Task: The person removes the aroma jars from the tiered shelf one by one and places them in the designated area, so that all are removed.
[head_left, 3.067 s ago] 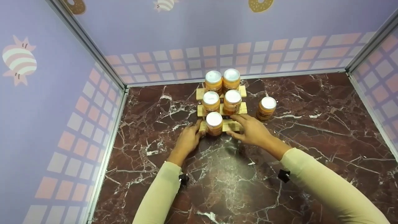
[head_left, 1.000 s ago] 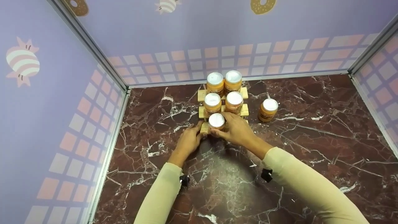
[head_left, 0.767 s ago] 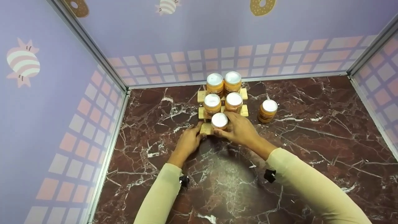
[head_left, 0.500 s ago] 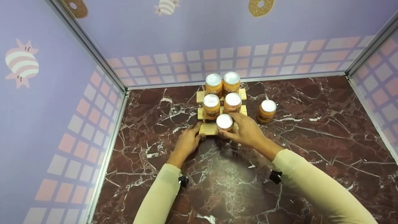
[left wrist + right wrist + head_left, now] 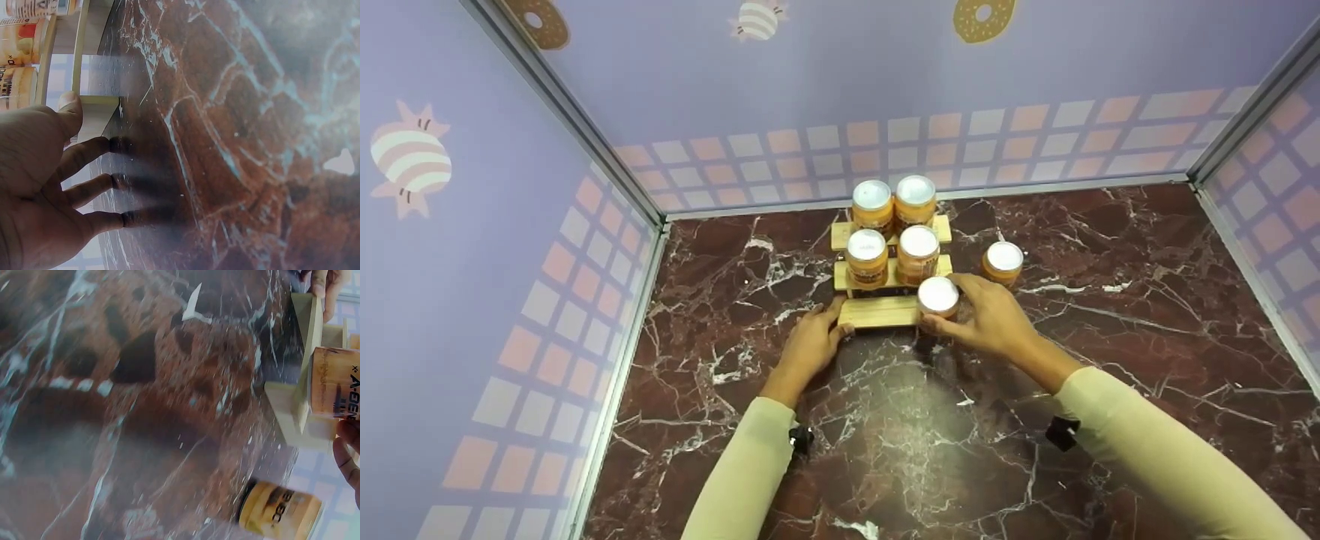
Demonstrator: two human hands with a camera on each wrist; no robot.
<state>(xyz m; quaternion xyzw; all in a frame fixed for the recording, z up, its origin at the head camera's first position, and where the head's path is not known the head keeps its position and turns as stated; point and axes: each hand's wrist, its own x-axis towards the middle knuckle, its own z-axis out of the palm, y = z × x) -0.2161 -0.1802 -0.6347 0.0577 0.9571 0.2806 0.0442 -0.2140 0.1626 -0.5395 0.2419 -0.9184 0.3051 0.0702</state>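
Observation:
A stepped wooden rack (image 5: 877,312) carries orange jars with whitish lids. Two stand on its back step, and two more, such as the jar (image 5: 867,259), on the middle one. At the right end of the front step, my right hand (image 5: 986,315) grips a jar (image 5: 938,295) by its side, thumb toward me. In the right wrist view this jar (image 5: 14,87) is not the one seen from the left; the held jar (image 5: 334,382) sits upright along the step's edge. My left hand (image 5: 810,341) holds the rack's left front end, its thumb on the step and other fingertips down at the table.
Another orange jar (image 5: 1003,262) stands on the marbled dark red table (image 5: 885,450), right of the rack. Patterned lilac panels (image 5: 810,90) wall in the back and both sides, the back one close behind the rack.
My right hand has taken hold of the front-step jar and moved it rightward from the step's left part to its right end. My left hand has stayed at the rack's left end.

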